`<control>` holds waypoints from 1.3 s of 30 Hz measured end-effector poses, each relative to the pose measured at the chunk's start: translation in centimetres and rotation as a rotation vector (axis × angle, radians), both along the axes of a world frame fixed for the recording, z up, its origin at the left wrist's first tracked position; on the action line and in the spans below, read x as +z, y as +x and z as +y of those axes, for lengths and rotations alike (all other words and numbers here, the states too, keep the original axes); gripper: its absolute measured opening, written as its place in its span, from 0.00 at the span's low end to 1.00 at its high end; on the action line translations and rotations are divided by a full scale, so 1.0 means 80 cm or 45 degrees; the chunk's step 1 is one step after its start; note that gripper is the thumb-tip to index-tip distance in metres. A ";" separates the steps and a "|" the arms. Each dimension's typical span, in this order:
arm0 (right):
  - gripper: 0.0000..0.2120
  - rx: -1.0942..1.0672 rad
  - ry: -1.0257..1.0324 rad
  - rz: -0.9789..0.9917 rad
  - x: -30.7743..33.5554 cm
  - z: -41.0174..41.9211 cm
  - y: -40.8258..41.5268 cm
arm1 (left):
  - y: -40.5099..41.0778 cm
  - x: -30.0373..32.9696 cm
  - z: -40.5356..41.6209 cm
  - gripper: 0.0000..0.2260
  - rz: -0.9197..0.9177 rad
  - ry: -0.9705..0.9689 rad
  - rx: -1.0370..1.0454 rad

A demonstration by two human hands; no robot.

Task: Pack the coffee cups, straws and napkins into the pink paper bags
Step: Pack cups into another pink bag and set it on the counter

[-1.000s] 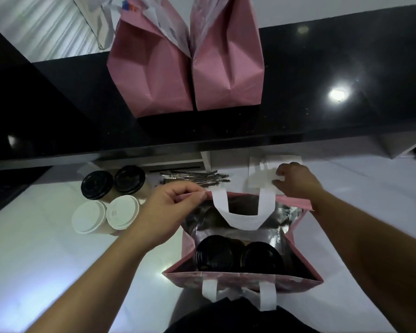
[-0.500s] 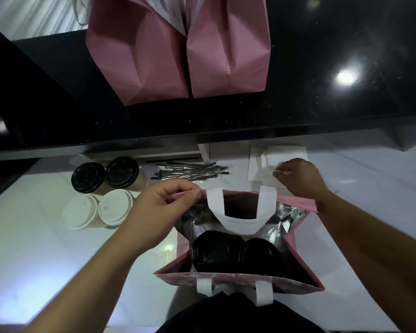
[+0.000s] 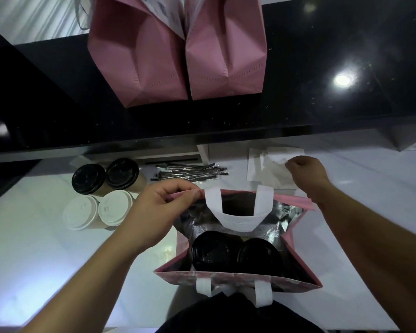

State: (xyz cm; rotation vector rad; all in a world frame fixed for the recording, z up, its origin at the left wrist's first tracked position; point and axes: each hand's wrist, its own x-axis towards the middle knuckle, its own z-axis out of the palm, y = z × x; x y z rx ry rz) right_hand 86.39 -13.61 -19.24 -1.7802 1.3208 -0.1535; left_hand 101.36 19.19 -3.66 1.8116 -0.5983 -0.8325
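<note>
Four lidded coffee cups (image 3: 103, 192) stand in a cluster at the left of the white counter (image 3: 29, 248), two with black lids behind two with white lids. Just right of them lies a bundle of wrapped straws (image 3: 190, 173). The left hand (image 3: 158, 212), forearm reaching up from the lower left, pinches the far left rim of the open pink bag (image 3: 238, 277) between thumb and curled fingers, holding the mouth apart. Inside the foil-lined bag sit two black-lidded cups (image 3: 235, 254) side by side. Beyond the bag, the right hand (image 3: 308, 173), fingers curled, pinches the top sheet of the white napkins (image 3: 267, 169). Two closed pink bags (image 3: 178, 56) stand on the black shelf (image 3: 322, 111) behind.
</note>
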 end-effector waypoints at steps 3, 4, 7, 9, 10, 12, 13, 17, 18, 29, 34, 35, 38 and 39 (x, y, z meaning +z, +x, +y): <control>0.13 -0.131 -0.009 -0.115 -0.001 -0.006 -0.003 | 0.001 0.000 0.001 0.09 -0.008 -0.003 -0.006; 0.12 -0.136 -0.061 -0.140 0.001 -0.007 -0.006 | 0.001 0.000 0.001 0.10 -0.013 -0.002 -0.006; 0.08 -0.095 -0.288 -0.165 0.018 -0.009 -0.020 | 0.003 -0.003 0.002 0.08 -0.037 0.012 0.008; 0.10 -0.105 -0.398 -0.200 0.034 -0.005 -0.034 | 0.004 -0.006 0.002 0.04 -0.070 0.010 0.009; 0.12 -0.129 -0.433 -0.219 0.043 -0.001 -0.043 | 0.004 -0.008 0.002 0.05 -0.090 0.012 0.011; 0.12 -0.177 -0.473 -0.254 0.067 0.012 -0.064 | 0.003 -0.009 0.001 0.07 -0.111 0.020 0.021; 0.10 -0.186 -0.490 -0.266 0.080 0.022 -0.076 | 0.002 -0.008 0.000 0.07 -0.115 0.018 0.026; 0.07 -0.148 -0.677 -0.344 0.150 0.065 -0.116 | -0.002 -0.007 -0.002 0.06 -0.137 -0.022 0.045; 0.08 -0.118 -0.738 -0.379 0.174 0.076 -0.124 | -0.002 -0.008 -0.002 0.06 -0.145 -0.031 0.040; 0.07 0.782 -1.104 -0.232 0.305 0.202 -0.088 | 0.010 -0.019 -0.010 0.14 -0.123 -0.046 0.014; 0.14 1.307 -1.224 0.187 0.255 0.239 -0.048 | 0.013 -0.017 -0.010 0.13 -0.162 -0.018 0.024; 0.15 1.334 -1.187 0.252 0.251 0.241 -0.043 | 0.013 -0.017 -0.010 0.12 -0.168 -0.009 0.031; 0.17 1.309 -1.218 0.177 0.248 0.245 -0.035 | 0.012 -0.017 -0.011 0.06 -0.171 -0.011 0.036; 0.16 1.317 -1.227 0.128 0.246 0.246 -0.033 | 0.012 -0.017 -0.011 0.06 -0.185 -0.013 0.035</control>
